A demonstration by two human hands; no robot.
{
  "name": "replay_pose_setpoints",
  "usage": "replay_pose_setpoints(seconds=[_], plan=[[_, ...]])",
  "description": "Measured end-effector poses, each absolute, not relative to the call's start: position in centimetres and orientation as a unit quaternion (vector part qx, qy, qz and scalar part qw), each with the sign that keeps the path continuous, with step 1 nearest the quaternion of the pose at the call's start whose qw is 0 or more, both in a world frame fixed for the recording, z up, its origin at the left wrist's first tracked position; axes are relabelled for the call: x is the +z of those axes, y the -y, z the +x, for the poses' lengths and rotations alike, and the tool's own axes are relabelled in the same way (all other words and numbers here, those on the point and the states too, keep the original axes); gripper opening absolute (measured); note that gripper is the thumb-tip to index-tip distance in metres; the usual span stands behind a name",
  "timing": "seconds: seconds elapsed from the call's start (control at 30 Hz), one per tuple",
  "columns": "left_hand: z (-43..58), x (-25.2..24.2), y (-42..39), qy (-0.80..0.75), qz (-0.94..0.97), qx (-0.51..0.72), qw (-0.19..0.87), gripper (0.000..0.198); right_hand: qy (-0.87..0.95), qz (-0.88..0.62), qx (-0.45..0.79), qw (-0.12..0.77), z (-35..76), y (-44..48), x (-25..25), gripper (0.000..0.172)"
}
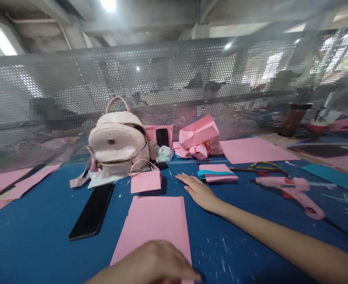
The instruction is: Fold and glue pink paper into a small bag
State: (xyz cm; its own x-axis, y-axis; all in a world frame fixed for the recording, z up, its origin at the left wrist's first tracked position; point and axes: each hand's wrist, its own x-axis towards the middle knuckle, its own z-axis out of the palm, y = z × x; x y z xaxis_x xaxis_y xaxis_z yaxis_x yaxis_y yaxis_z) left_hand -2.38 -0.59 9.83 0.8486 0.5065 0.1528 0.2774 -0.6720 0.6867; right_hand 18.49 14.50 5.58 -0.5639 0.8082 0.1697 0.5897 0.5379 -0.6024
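Observation:
A folded sheet of pink paper (159,221) lies on the blue table in front of me, with a narrow fold along its right edge. Over its near end is my left hand (153,260), blurred and partly cut off by the frame; its fingers point right, and their grip is unclear. My right hand (200,193) rests flat on the table with the fingers stretched out, holding nothing. It is between a small pink paper bag (146,182) with a thin handle and a folded pink piece with a blue strip (218,173).
A black phone (92,211) and a pale backpack (119,138) are on the left. Right of my arm lie a pink glue gun (294,189) with its cord and scissors (262,167). Pink paper scraps (199,136) sit before a perforated metal screen (162,79).

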Motion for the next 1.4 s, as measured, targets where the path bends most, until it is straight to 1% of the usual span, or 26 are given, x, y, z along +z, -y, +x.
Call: replay_pose_setpoints(seconds=[0.07,0.13,0.2,0.27,0.33,0.4,0.67,0.83,0.9,1.0,1.03,1.13,1.2,1.27,1.3,1.37,1.4], plan=[[-2.0,9.9,-0.4,-0.356,0.845,0.237,0.323,0.038,0.837,-0.409,0.259,0.253,18.7,-14.7,5.3,0.055],[-1.5,9.9,-1.9,-0.481,0.787,0.265,0.281,0.029,0.826,-0.403,0.270,0.285,18.8,-14.8,5.1,0.054],[-0.8,9.7,-3.9,-0.533,0.775,0.240,0.241,0.016,0.818,-0.393,0.279,0.313,18.8,-14.9,5.0,0.053],[-0.1,9.4,-5.9,-0.556,0.771,0.233,0.205,0.012,0.813,-0.380,0.285,0.335,18.8,-14.9,5.0,0.052],[0.7,9.1,-7.6,-0.571,0.772,0.222,0.169,0.015,0.809,-0.370,0.289,0.352,18.7,-14.9,5.1,0.050],[1.4,8.8,-8.6,-0.576,0.776,0.205,0.156,0.017,0.806,-0.364,0.293,0.364,18.6,-14.9,5.1,0.049],[2.0,8.9,-8.4,-0.582,0.779,0.159,0.170,0.010,0.799,-0.347,0.306,0.385,18.6,-14.9,5.0,0.045],[2.7,9.3,-7.1,-0.572,0.786,0.161,0.170,0.016,0.795,-0.335,0.315,0.395,18.6,-14.5,5.3,0.045],[3.1,9.2,-6.8,-0.565,0.786,0.168,0.186,0.018,0.793,-0.332,0.319,0.398,18.6,-14.4,5.4,0.042],[3.5,9.0,-6.7,-0.553,0.778,0.198,0.225,0.024,0.788,-0.327,0.327,0.405,18.6,-14.5,5.4,0.021],[3.6,8.9,-6.8,-0.547,0.773,0.213,0.243,0.025,0.786,-0.325,0.332,0.409,18.6,-14.5,5.5,0.020],[3.7,9.5,-6.9,-0.516,0.751,0.270,0.312,0.025,0.778,-0.307,0.358,0.416,18.7,-14.3,5.9,0.032],[3.8,10.6,-6.6,-0.482,0.728,0.313,0.374,0.025,0.773,-0.287,0.386,0.413,18.7,-13.9,6.4,0.032],[3.8,12.2,-6.0,-0.442,0.695,0.355,0.443,0.028,0.770,-0.264,0.420,0.402,18.7,-13.5,7.4,0.028],[3.7,13.1,-5.6,-0.424,0.676,0.374,0.472,0.032,0.768,-0.251,0.438,0.394,18.8,-13.3,8.0,0.032],[3.4,14.9,-4.6,-0.394,0.634,0.423,0.514,0.039,0.765,-0.223,0.472,0.378,19.0,-12.7,9.8,0.053],[3.2,15.7,-4.1,-0.380,0.613,0.446,0.531,0.040,0.764,-0.209,0.484,0.373,19.1,-12.4,10.8,0.058]])
